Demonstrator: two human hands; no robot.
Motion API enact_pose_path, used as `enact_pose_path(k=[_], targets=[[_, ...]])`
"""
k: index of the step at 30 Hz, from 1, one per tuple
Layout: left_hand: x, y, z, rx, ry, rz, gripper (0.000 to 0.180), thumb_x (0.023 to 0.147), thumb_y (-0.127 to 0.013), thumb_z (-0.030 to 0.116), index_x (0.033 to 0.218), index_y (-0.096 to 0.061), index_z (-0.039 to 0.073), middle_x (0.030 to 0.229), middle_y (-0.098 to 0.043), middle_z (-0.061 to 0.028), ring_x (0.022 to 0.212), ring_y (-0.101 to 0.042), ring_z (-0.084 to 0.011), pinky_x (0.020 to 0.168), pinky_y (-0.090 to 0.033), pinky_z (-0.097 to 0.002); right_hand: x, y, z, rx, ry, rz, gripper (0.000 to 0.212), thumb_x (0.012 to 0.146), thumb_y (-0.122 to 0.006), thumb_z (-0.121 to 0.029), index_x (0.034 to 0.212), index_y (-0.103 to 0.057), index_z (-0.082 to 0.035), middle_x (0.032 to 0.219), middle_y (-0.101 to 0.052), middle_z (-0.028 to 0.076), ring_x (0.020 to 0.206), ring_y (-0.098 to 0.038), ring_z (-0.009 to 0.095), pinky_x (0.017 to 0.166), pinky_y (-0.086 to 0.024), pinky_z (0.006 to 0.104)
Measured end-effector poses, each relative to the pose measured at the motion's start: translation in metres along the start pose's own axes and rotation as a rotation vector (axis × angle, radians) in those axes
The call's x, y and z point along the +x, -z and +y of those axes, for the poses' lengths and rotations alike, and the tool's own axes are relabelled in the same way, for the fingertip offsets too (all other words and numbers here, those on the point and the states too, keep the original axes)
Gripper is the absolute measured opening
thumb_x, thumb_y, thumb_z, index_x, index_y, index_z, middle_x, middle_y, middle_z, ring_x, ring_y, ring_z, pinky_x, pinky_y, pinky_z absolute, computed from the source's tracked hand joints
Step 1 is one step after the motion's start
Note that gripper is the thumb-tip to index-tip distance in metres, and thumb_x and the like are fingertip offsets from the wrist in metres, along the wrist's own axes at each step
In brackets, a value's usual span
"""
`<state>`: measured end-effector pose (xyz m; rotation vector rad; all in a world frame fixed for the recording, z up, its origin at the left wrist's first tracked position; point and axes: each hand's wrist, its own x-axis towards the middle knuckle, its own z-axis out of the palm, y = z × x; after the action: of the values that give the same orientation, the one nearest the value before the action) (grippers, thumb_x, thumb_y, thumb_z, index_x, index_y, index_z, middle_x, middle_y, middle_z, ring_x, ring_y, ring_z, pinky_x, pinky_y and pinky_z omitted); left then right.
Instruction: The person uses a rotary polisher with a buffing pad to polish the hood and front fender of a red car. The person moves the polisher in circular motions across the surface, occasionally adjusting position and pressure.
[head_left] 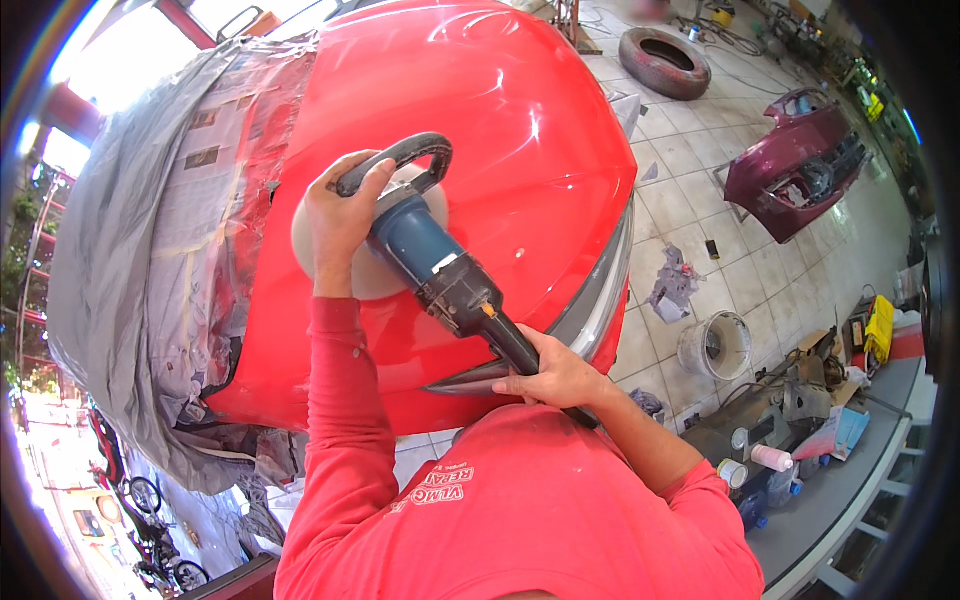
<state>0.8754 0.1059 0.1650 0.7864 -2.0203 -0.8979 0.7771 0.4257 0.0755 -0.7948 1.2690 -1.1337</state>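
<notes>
Both my hands hold a blue and black car polisher (415, 245) over the red car hood (470, 130). My left hand (342, 210) is wrapped round its black loop handle (425, 150) at the head. The fingers of my right hand (560, 375) close round the black rear grip, close to my body. Under the polisher's head, a round whitish pad (375, 270) lies against the hood, partly hidden by the tool and my left forearm. Its edge looks smooth; I cannot tell whether it spins. Light glints on the glossy paint.
Grey sheeting (120, 230) and taped paper cover the windshield side. On the tiled floor to the right are a tire (665, 62), a maroon bumper (795, 165), a white bucket (715, 346) and crumpled paper (672, 285). A cluttered bench (850, 470) stands at lower right.
</notes>
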Motion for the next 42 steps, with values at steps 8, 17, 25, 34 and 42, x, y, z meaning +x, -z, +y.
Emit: enact_pose_path(k=[8,17,25,34,42], targets=[[0.033,-0.153,0.04,-0.101,-0.144,-0.324,0.043,0.092,-0.087,0.039,0.115,-0.084,0.004,0.103,-0.083,-0.0107,0.095,-0.077,-0.0176,0.091,-0.06,-0.0342,-0.051,0.055,0.031,0.15,-0.078,0.316,0.055,0.093,-0.084,-0.012,0.142,-0.059,-0.003,0.078,-0.064,0.002,0.059,-0.061,0.012,0.053,-0.048,0.0309],[0.065,-0.37,0.091,0.033,-0.29,-0.51,0.07,0.076,-0.085,0.066,0.11,-0.086,0.005,0.104,-0.081,-0.0241,0.1,-0.079,-0.0397,0.095,-0.062,-0.0458,-0.095,0.155,0.06,0.549,-0.031,0.511,0.065,0.091,-0.078,-0.006,0.15,-0.052,0.0,0.073,-0.059,0.005,0.054,-0.06,0.018,0.053,-0.05,0.0347],[0.065,-0.26,0.063,-0.133,-0.176,-0.398,0.055,0.077,-0.086,0.054,0.106,-0.086,0.006,0.098,-0.082,-0.0188,0.093,-0.08,-0.0359,0.091,-0.063,-0.0434,-0.061,0.109,0.038,0.33,-0.058,0.472,0.068,0.09,-0.076,-0.001,0.153,-0.049,0.0,0.075,-0.06,0.005,0.055,-0.062,0.019,0.053,-0.051,0.0349],[0.031,-0.013,-0.019,-0.027,0.059,0.235,0.05,0.083,-0.084,0.05,0.112,-0.084,0.009,0.095,-0.082,-0.018,0.091,-0.081,-0.0351,0.088,-0.062,-0.0445,0.028,0.072,-0.082,-0.427,-0.101,0.222,0.038,0.085,-0.091,-0.011,0.109,-0.064,-0.004,0.078,-0.067,0.001,0.058,-0.062,0.011,0.054,-0.051,0.0291],[0.004,0.072,-0.046,-0.086,0.139,0.432,0.045,0.087,-0.085,0.031,0.125,-0.077,0.008,0.103,-0.081,-0.0191,0.096,-0.079,-0.0385,0.087,-0.062,-0.046,0.107,0.048,-0.195,-0.92,-0.287,0.143,0.032,0.08,-0.092,-0.006,0.103,-0.07,0.001,0.076,-0.067,0.001,0.058,-0.063,0.01,0.051,-0.051,0.0299]])
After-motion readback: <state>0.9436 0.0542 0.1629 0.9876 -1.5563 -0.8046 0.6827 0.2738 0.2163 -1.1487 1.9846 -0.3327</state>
